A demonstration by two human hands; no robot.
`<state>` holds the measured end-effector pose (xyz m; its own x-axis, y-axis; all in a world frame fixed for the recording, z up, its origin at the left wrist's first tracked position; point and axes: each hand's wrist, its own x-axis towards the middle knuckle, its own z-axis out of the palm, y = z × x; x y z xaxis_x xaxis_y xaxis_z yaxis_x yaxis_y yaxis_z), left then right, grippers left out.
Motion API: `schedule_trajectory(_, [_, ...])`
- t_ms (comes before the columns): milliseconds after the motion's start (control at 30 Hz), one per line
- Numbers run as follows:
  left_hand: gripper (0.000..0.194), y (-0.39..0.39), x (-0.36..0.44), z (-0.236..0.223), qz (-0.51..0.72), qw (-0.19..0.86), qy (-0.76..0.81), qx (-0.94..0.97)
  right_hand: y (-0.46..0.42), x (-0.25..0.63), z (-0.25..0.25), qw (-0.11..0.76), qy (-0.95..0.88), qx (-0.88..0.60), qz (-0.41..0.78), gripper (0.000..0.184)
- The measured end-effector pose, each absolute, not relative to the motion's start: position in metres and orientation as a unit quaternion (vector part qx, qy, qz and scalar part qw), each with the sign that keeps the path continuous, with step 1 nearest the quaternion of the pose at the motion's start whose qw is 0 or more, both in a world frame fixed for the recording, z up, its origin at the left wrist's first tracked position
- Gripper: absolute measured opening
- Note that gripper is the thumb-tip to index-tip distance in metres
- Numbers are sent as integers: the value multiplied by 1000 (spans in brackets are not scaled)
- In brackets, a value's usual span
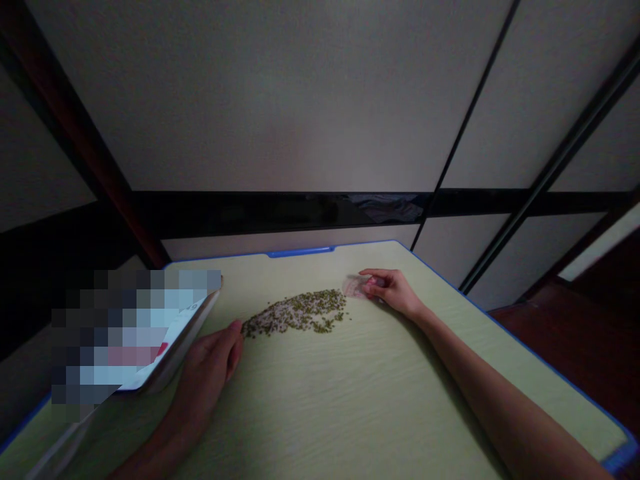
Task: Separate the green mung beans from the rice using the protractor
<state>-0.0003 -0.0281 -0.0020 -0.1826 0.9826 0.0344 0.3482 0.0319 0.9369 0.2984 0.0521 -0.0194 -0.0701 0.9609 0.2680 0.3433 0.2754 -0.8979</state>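
Observation:
A spread of small seeds (307, 310), green mixed with paler and darker ones, lies in a long heap mid-table. At its left end is my left hand (213, 353), thumb and fingers closed together at the heap's tip; whatever they pinch is hidden. Off the heap's right end rests a small, clear, pinkish round piece (354, 287), perhaps a plastic lid or shallow cup. My right hand (395, 291) curls over its right side, with thumb and fingers around something pink that I cannot make out.
The pale yellow table (340, 393) has a blue rim and a blue handle (300, 253) at its far edge. A tilted lit screen (175, 340), partly blurred out, stands left beside my left forearm. Cabinet panels (285, 120) rise just behind the table.

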Motion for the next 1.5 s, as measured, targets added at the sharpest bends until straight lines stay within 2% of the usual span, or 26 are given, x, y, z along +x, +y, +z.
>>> schedule_trajectory(1067, [45,-31,2,-1,448,364,620,530,51,307,-21,424,-663,-502,359,31])
schedule_trajectory(1500, [43,-33,5,4,448,369,619,529,37,303,-7,344,-681,-532,368,29])
